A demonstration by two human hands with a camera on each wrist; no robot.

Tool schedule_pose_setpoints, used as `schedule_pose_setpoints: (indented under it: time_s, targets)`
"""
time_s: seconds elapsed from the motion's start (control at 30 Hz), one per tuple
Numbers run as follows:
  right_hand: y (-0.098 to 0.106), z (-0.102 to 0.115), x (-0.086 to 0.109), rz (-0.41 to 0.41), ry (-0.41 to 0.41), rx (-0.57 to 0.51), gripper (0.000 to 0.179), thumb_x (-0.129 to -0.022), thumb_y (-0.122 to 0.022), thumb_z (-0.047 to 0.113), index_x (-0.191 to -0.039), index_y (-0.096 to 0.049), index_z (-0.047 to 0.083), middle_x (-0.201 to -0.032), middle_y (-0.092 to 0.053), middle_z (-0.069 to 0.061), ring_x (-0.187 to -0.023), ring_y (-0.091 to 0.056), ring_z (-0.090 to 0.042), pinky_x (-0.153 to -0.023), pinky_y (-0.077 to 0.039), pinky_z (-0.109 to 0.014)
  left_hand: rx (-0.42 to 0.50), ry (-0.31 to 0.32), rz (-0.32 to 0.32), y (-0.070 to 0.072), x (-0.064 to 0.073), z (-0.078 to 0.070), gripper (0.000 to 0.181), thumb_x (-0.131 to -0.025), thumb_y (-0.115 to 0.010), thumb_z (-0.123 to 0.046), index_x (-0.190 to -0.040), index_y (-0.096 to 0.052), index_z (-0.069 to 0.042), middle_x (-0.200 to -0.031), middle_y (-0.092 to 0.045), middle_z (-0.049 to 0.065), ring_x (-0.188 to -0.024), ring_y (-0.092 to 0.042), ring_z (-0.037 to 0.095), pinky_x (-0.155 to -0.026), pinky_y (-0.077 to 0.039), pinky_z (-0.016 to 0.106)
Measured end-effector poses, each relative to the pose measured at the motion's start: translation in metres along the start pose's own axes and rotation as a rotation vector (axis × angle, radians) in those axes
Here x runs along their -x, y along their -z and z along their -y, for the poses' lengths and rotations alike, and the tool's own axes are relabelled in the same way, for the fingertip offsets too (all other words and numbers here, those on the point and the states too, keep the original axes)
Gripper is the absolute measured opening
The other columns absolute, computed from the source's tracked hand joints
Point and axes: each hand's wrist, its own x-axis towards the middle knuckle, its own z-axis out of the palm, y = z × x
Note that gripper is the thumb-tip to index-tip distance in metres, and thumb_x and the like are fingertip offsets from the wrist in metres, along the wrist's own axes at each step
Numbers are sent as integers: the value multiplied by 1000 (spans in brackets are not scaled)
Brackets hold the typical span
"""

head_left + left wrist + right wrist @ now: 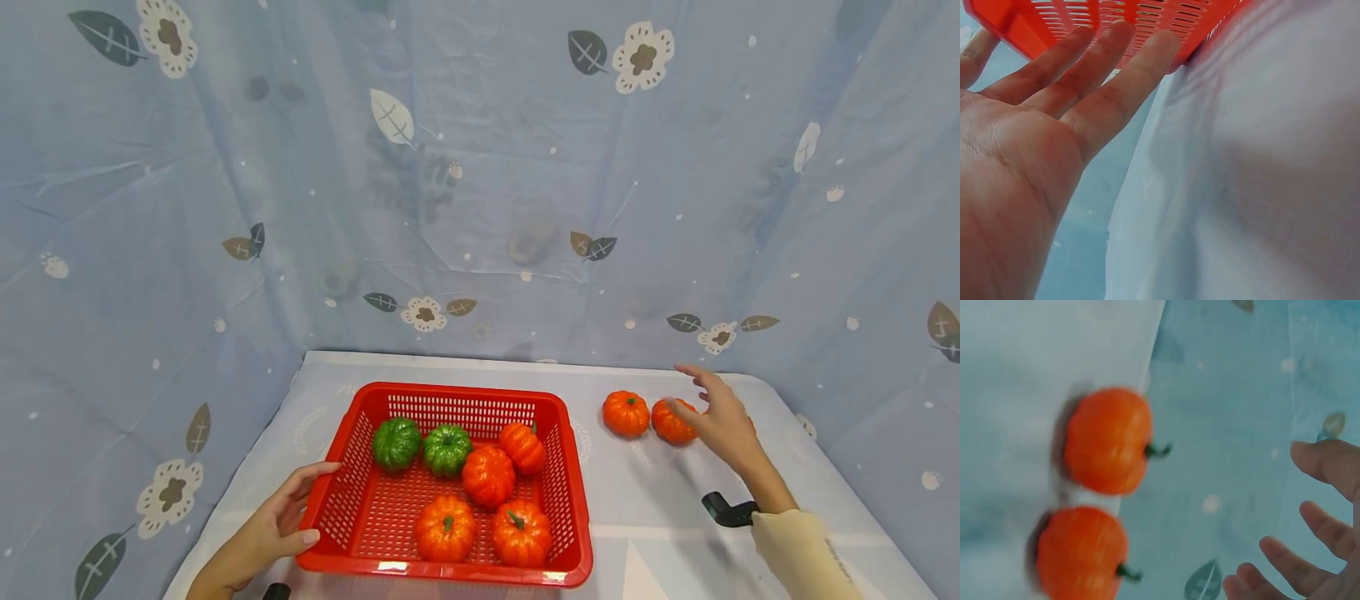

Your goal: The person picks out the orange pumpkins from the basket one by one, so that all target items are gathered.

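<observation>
In the head view a red basket holds two green pumpkins at its back left and several orange pumpkins toward the right and front. My left hand is at the basket's left rim, thumb and index fingertip right at the edge. The left wrist view shows its fingers fairly straight against the slotted outer wall. My right hand hovers with spread fingers by the loose orange pumpkins at the back right, holding nothing. Two of these, one pumpkin and another pumpkin, show stems in the right wrist view.
A table with a pale cloth carries everything. Patterned blue fabric hangs behind and at both sides. Left of my right hand lie an orange pumpkin and a second one partly covered by the fingers. An orange sliver shows behind that hand.
</observation>
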Motion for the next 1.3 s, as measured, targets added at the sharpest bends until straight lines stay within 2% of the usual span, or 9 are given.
schedule_pose_setpoints:
  time_s: [0.1, 0.27, 0.5, 0.63, 0.73, 0.87, 1.07, 1.3]
  targets:
    - [-9, 13, -2, 15, 41, -34, 63, -94, -76, 18, -147, -48, -1, -148, -45, -31, -130, -44, -54, -101, -42, -71, -2, 11, -2, 0, 0, -1, 75, -92, -69, -10, -156, -30, -16, -158, -27, 25, -122, -58, 24, -92, -58, 47]
    - [-28, 36, -6, 39, 76, -55, 61, -94, -77, 18, -147, -51, 3, -148, -47, -27, -129, -47, -51, -98, -47, -69, -6, 12, -3, 0, -1, -1, 74, -92, -69, -10, -155, -30, -16, -158, -27, 25, -122, -58, 25, -91, -58, 47]
    - [-53, 72, -11, 115, 147, -78, 63, -92, -80, 30, -147, -53, 13, -146, -53, -16, -130, -51, -41, -101, -49, -64, -6, 24, -4, -1, -3, -1, 75, -93, -69, -9, -156, -29, -16, -159, -25, 23, -123, -57, 25, -92, -58, 46]
    - [-63, 94, -12, 147, 223, -82, 63, -91, -81, 32, -146, -54, 16, -144, -56, -11, -126, -54, -38, -96, -53, -61, -13, 25, -10, -2, -4, -1, 76, -93, -70, -10, -156, -29, -16, -160, -26, 22, -124, -57, 24, -92, -58, 45]
    - [-70, 110, -13, 170, 304, -99, 63, -89, -82, 28, -145, -55, 16, -143, -57, -9, -124, -55, -35, -97, -53, -58, -9, 16, -8, -2, -4, 0, 75, -93, -69, -9, -156, -29, -16, -159, -26, 23, -124, -57, 25, -92, -58, 46]
    - [-80, 127, -12, 219, 359, -129, 62, -88, -83, 26, -144, -57, 18, -142, -58, -4, -123, -55, -30, -99, -52, -54, -3, 28, -7, -1, -3, 0, 75, -93, -69, -11, -156, -29, -17, -160, -26, 22, -123, -58, 22, -92, -58, 47]
    - [-95, 152, -12, 349, 388, -163, 61, -90, -81, 31, -143, -57, 15, -144, -58, -3, -133, -52, -29, -108, -46, -57, 13, 34, 4, 1, -1, 1, 75, -94, -68, -10, -157, -28, -17, -160, -25, 23, -122, -59, 23, -92, -58, 49]
    - [-112, 179, -10, 521, 474, -197, 64, -93, -77, 38, -148, -52, 16, -145, -57, -1, -131, -55, -18, -109, -47, -48, 12, 20, -2, -1, 1, -2, 74, -94, -68, -10, -157, -28, -15, -159, -26, 25, -123, -57, 27, -92, -58, 48]
